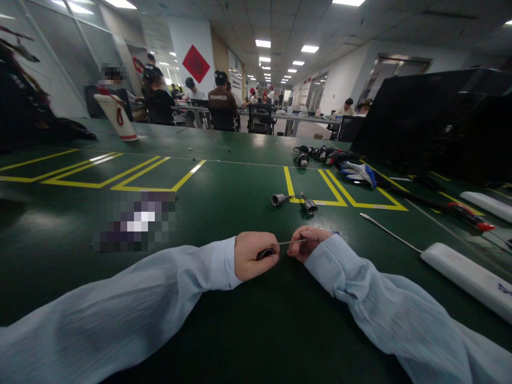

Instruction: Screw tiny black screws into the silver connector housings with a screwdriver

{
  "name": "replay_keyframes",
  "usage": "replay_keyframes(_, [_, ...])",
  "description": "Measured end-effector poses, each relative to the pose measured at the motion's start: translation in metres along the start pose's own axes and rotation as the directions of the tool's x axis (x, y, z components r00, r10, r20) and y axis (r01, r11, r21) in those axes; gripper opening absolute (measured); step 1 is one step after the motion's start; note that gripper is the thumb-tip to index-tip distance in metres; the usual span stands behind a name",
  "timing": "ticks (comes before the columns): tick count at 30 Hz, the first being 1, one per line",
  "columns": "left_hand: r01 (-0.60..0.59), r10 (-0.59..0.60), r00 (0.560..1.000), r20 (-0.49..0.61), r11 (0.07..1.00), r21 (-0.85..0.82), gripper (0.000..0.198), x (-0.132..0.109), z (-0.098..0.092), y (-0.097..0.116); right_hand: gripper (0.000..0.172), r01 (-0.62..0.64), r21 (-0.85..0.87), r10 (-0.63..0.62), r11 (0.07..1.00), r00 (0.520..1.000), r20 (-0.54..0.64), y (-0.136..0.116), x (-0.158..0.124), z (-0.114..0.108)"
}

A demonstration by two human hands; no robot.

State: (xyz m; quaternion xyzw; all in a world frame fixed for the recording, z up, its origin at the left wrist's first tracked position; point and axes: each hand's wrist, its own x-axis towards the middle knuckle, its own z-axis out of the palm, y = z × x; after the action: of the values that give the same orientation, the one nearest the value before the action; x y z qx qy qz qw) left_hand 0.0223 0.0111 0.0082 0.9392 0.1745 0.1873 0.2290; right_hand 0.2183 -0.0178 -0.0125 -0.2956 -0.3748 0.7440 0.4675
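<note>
My left hand (pixel 256 255) is closed around a small round metal piece (pixel 264 254) with a dark open end, which looks like a hole saw; most of it is hidden in the palm. A thin metal rod (pixel 288 243) runs from there to my right hand (pixel 307 242), whose fingers are closed on its other end. I cannot tell whether the rod is fixed in the round piece. Just beyond my hands, two cup-shaped hole saws (pixel 279 200) with shanks lie on the green table (pixel 240 213), one of them standing nearer the right (pixel 310 207).
Yellow tape marks boxes on the table. A blue-and-white glove (pixel 360 174) and several dark metal tools (pixel 316 154) lie farther back right. Right of me are a white power strip (pixel 468 274), its cord and a red-and-black handle (pixel 468 214). A white cup (pixel 118 114) stands back left.
</note>
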Motion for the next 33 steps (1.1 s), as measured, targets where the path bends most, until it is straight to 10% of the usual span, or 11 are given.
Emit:
replay_keyframes(8, [-0.13, 0.141, 0.989, -0.054, 0.977, 0.169, 0.02, 0.0, 0.007, -0.001, 0.007, -0.01, 0.145, 0.026, 0.989, 0.994, -0.109, -0.001, 0.002, 0.002])
replay_keyframes(14, [-0.164, 0.187, 0.979, -0.084, 0.961, 0.223, 0.036, -0.002, 0.01, -0.003, 0.029, 0.159, -0.139, -0.187, 0.977, 0.959, -0.214, 0.015, 0.001, 0.021])
replay_keyframes(33, [-0.034, 0.177, 0.912, -0.371, 0.932, 0.36, 0.02, 0.009, 0.015, 0.007, 0.045, 0.441, -0.37, -0.503, 0.818, 0.86, -0.086, 0.039, 0.007, 0.041])
